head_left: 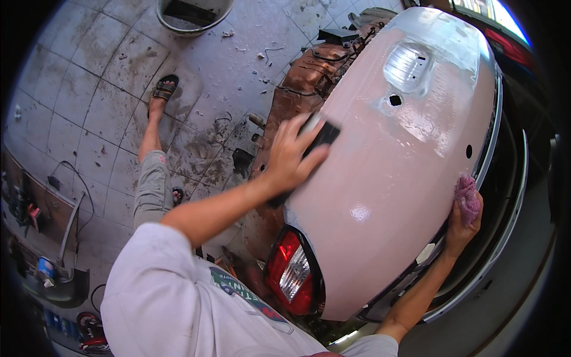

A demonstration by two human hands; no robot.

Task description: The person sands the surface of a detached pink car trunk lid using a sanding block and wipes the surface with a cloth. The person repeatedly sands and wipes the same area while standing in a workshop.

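Cloth sleeve (151, 265), oblong black block (326, 140)

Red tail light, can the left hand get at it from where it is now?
Probably yes: the tail light sits close to the left hand and nothing seems to cover it, though that hand is busy with the black block.

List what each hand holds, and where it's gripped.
Left hand: black block, seemingly gripped over its middle; motion blur hides finger detail. Right hand: bunched pink cloth, by its lower part.
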